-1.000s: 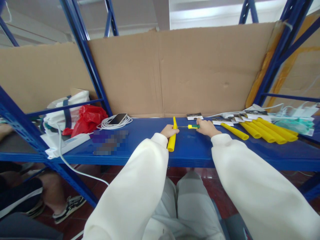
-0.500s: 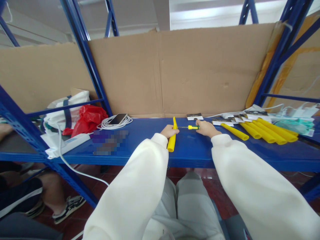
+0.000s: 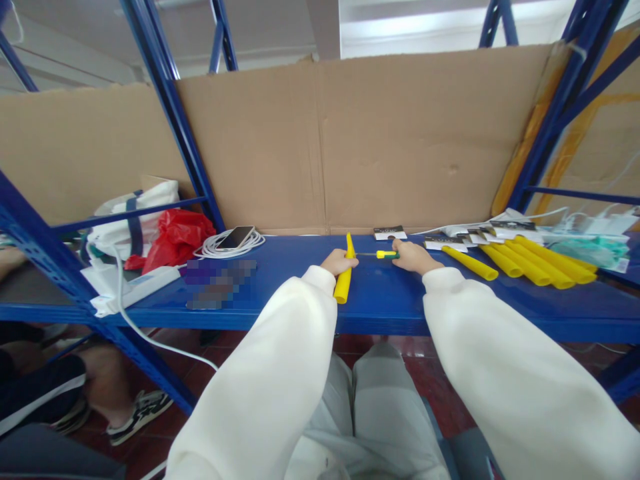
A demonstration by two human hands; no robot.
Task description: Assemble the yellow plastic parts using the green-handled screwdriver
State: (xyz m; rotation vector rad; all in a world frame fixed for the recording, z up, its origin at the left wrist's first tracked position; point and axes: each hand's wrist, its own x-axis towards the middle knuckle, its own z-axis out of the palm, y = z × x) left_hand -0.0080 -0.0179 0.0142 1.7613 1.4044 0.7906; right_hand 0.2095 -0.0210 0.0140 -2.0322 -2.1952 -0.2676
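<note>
My left hand (image 3: 338, 261) grips a yellow tapered tube (image 3: 345, 282) that lies lengthwise on the blue shelf (image 3: 380, 300), its narrow end pointing away from me. My right hand (image 3: 413, 256) holds a small screwdriver (image 3: 385, 254) with a yellow and green handle. Its thin shaft points left at the tube's narrow end. Both sleeves are cream white.
Several more yellow tubes (image 3: 530, 263) and black-and-white cards (image 3: 389, 232) lie to the right. A phone (image 3: 236, 237) rests on a coiled white cable at left, beside a red bag (image 3: 174, 239) and a white power strip (image 3: 135, 288). Cardboard (image 3: 350, 140) backs the shelf. Another person's leg and shoe (image 3: 135, 415) are at lower left.
</note>
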